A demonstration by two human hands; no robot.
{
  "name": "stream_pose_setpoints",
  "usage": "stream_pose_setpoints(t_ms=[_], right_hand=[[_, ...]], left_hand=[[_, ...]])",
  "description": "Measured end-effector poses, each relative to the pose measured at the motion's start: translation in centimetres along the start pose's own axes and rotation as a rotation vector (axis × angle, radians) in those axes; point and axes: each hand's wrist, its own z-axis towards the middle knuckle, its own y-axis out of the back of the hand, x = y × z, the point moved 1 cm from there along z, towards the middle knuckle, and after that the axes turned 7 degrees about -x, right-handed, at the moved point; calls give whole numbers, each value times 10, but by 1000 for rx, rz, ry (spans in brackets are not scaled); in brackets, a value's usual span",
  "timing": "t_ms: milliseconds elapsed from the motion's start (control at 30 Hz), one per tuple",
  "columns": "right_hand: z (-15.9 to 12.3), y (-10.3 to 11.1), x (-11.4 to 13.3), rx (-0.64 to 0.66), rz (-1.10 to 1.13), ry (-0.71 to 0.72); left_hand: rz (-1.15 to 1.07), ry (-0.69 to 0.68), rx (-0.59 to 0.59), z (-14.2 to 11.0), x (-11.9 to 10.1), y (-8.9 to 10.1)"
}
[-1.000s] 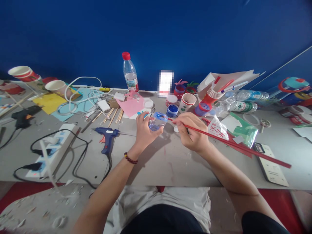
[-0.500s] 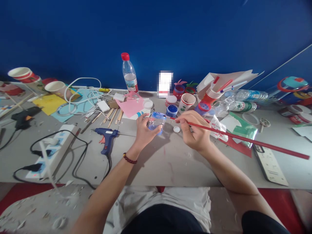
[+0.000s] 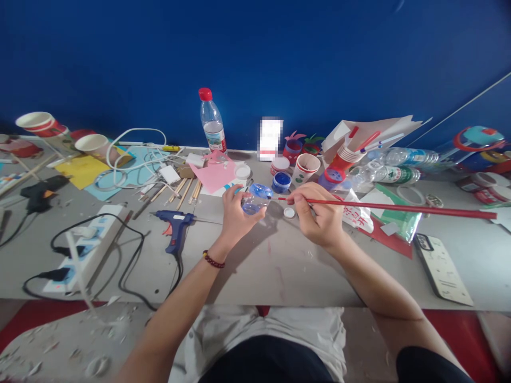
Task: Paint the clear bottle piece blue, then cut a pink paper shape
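Observation:
My left hand (image 3: 239, 213) is closed around a clear plastic bottle piece (image 3: 256, 205), its upper part streaked with blue paint. Between the thumb and fingers of my right hand (image 3: 317, 215) is a long red paintbrush (image 3: 383, 206). The brush tip points left and is at the bottle piece's painted side; whether it touches I cannot tell. Just behind stands an open jar of blue paint (image 3: 281, 182). A small white cap (image 3: 289, 213) lies between my hands on the table.
A blue glue gun (image 3: 174, 226) and a white power strip (image 3: 85, 250) with black cables lie to the left. Behind are a red-capped bottle (image 3: 211, 125) and a paper cup (image 3: 306, 169). On the right are plastic bottles (image 3: 399, 174) and a phone (image 3: 443, 268).
The brush's back end has swung upward, so the handle lies more level. The bottle piece has tilted slightly in my left hand.

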Motion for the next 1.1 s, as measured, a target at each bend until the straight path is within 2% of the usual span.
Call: stream_pose_setpoints(t_ms=[167,367,500,700,833,933,1100], right_hand=[[-3,-1,-1,10,41,-32],[-6,-9,-2,10,109,0],[-2,-7,-1,16,82,19],[3,4,-3,-40,4,-4],[2,6,-5,-60,54,-52],[-1,1,-7,-9,128,-98],[-6,-9,-10,58,193,-104]], left_hand=[[-25,51,4,0,0,-1],[-66,68,7,0,-3,0],[-137,176,26,2,-2,-1],[-359,339,152,7,3,-4],[-516,418,239,7,4,-8],[-437,358,209,3,6,-10],[-216,184,41,-2,8,-8]])
